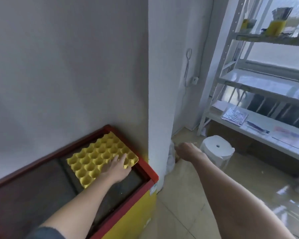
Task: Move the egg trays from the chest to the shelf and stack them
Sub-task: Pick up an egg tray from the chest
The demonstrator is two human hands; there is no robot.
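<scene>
A yellow egg tray (97,156) lies on the dark glass lid of the chest (145,167), at its right end by the wall corner. The chest has a red rim and a yellow front. My left hand (115,167) lies flat on the tray's near right part, fingers straight across the cups. My right hand (186,150) hangs in the air to the right of the chest, over the floor, fingers loosely curled and holding nothing. The white metal shelf (259,80) stands at the right, several levels high.
A white plastic stool (217,150) stands on the tiled floor in front of the shelf. Yellow containers (275,26) sit on the top shelf level; papers and packets (235,116) lie on a lower one. A white wall corner (159,100) separates chest and shelf.
</scene>
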